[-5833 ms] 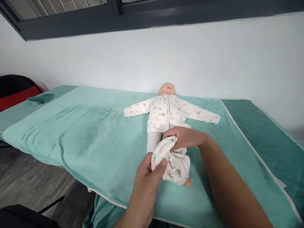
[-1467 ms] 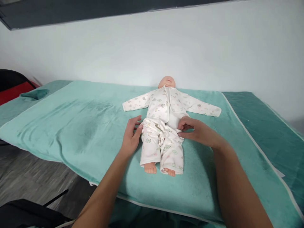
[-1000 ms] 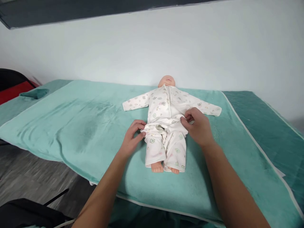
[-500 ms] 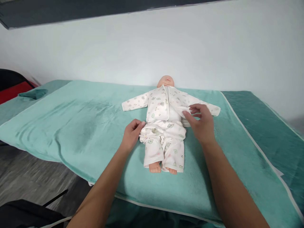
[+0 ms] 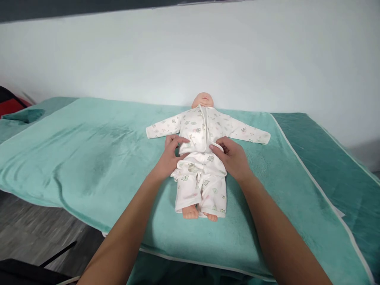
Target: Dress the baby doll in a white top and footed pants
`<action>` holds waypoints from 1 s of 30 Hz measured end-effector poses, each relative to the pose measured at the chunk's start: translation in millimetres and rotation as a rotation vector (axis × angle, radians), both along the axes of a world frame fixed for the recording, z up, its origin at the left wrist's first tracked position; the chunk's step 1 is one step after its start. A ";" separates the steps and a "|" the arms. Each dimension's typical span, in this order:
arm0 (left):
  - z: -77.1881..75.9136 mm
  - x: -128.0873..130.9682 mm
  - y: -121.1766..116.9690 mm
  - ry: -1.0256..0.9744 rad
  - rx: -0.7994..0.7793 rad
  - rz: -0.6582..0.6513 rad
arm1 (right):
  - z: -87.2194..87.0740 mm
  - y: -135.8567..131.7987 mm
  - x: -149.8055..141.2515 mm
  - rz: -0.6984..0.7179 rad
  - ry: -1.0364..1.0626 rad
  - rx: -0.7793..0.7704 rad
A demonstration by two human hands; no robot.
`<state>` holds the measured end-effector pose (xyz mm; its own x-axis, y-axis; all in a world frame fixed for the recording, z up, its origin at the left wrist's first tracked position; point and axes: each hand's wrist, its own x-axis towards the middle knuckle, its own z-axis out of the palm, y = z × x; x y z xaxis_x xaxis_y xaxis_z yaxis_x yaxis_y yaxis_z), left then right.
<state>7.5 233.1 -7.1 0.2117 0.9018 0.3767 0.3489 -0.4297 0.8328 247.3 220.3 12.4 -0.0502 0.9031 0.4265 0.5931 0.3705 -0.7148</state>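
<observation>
A baby doll point(image 5: 203, 100) lies on its back on a teal towel point(image 5: 97, 154), head toward the wall. It wears a white printed jacket point(image 5: 204, 128) with sleeves spread out, and matching trousers point(image 5: 202, 186); bare feet show at the bottom. My left hand point(image 5: 170, 158) grips the jacket's lower left hem at the doll's waist. My right hand point(image 5: 233, 157) pinches the jacket's right front flap, holding it across the belly.
The towel covers a table against a white wall. A darker teal cloth point(image 5: 326, 158) lies on the right. A small folded teal cloth point(image 5: 25, 115) sits far left beside a red and black chair point(image 5: 8, 105). Grey floor lies below left.
The trousers went from bunched at the doll's legs to pulled up to the waist. Both hands then moved up to the jacket, and the right hand drew the flap toward the middle.
</observation>
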 end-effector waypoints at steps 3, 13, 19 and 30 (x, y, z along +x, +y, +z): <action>0.3 4.7 6.7 0.091 0.184 0.077 | 0.8 -0.7 -1.7 0.025 -0.021 0.011; -0.3 16.8 29.5 0.051 0.455 0.262 | 2.5 -0.3 -3.4 0.081 -0.085 0.077; -6.4 15.0 19.4 -0.239 0.131 0.442 | 4.1 -4.2 -4.9 0.051 -0.018 0.062; -5.4 14.5 21.5 -0.282 0.066 0.394 | 2.9 -5.4 -5.0 -0.012 -0.038 0.012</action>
<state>22.0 254.6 -12.6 -0.2593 0.8653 0.4291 0.2605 -0.3651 0.8938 242.3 214.9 15.3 -0.0561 0.8984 0.4357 0.6244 0.3720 -0.6868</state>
